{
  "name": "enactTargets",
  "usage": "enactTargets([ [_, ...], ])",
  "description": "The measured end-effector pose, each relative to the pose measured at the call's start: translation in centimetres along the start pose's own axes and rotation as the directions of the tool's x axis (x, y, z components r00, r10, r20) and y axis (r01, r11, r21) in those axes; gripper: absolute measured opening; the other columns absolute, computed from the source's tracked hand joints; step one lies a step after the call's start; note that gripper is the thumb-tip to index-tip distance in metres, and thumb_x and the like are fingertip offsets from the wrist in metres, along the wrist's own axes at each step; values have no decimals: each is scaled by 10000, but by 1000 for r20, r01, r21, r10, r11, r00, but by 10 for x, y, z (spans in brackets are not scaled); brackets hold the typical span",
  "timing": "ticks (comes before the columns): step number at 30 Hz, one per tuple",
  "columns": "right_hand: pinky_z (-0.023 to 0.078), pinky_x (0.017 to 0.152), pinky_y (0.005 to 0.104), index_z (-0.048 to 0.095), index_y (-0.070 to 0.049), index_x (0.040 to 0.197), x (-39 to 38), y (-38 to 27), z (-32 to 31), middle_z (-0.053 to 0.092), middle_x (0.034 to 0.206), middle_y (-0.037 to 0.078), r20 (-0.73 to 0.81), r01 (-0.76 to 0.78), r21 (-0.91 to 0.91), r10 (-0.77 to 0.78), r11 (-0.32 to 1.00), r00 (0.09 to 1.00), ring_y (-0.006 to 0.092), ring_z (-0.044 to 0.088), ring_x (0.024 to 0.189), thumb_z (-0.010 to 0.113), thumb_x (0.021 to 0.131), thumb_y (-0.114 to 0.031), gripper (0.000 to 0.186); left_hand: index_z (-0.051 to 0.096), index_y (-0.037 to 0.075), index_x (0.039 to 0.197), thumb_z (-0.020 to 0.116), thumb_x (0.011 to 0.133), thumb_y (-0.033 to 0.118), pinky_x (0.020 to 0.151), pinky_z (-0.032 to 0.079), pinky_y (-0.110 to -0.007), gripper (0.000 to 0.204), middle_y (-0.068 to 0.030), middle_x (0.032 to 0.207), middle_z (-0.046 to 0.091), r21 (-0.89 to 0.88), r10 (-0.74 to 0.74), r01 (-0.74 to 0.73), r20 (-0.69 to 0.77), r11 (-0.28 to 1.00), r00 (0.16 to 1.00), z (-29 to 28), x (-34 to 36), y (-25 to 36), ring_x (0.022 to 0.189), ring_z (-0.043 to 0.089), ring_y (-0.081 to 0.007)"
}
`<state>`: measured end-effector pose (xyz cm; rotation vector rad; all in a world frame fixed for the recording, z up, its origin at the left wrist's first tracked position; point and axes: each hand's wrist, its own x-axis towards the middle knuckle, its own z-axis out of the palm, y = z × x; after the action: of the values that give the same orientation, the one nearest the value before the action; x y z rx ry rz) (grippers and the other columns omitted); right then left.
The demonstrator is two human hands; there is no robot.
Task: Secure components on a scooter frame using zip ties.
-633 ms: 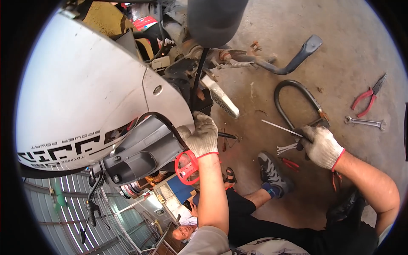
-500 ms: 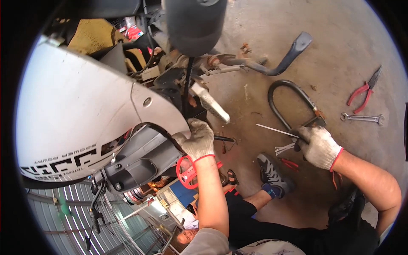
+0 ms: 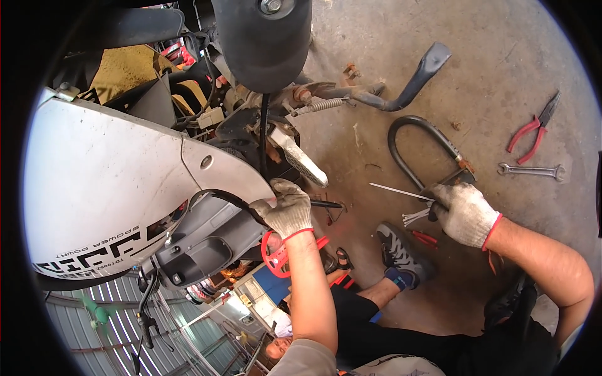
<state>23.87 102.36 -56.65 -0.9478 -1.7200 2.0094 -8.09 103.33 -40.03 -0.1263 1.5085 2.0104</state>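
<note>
My left hand (image 3: 286,208), in a pale work glove with a red cuff, is closed at the pointed end of a white scooter body panel (image 3: 119,166). A black cable (image 3: 264,135) runs down into its fingers, which partly hide it. A black strip curves along the panel's lower edge to the same hand. Over the floor on the right, my gloved right hand (image 3: 463,213) is closed around several white cable ties (image 3: 415,217). One cable tie (image 3: 398,190) sticks out farther, pointing left. Just beyond this hand lies a black U-shaped lock (image 3: 401,147).
Red-handled pliers (image 3: 533,131) and an open-ended wrench (image 3: 532,171) lie at the far right. A second red-handled tool (image 3: 425,239) is by my shoe (image 3: 401,257). The kickstand (image 3: 411,91) and a footpeg (image 3: 301,160) jut from the scooter. Another person (image 3: 279,346) appears at the bottom.
The view has shifted slightly, so the scooter sits a little farther left. The black strip under the panel bows out more clearly. Both hands keep their grips.
</note>
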Motion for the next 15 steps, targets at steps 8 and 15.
enactTargets([
  [8,527,739,482,637,-30,1162,7,-3,12,672,792,208,-23,-2,28,3,1000,1000,401,662,782,563,835,-74,339,617,38,951,794,710,503,700,551,-286,553,-58,854,622,-35,10,-5,134,999,991,-17,11,8,777,621,-194],
  [15,562,685,393,571,0,1249,23,-16,8,711,910,161,52,-51,116,45,992,998,283,701,725,527,862,13,390,621,60,900,834,683,435,677,550,-292,483,-52,818,618,-126,16,0,126,992,992,-14,10,1,768,609,-187],
])
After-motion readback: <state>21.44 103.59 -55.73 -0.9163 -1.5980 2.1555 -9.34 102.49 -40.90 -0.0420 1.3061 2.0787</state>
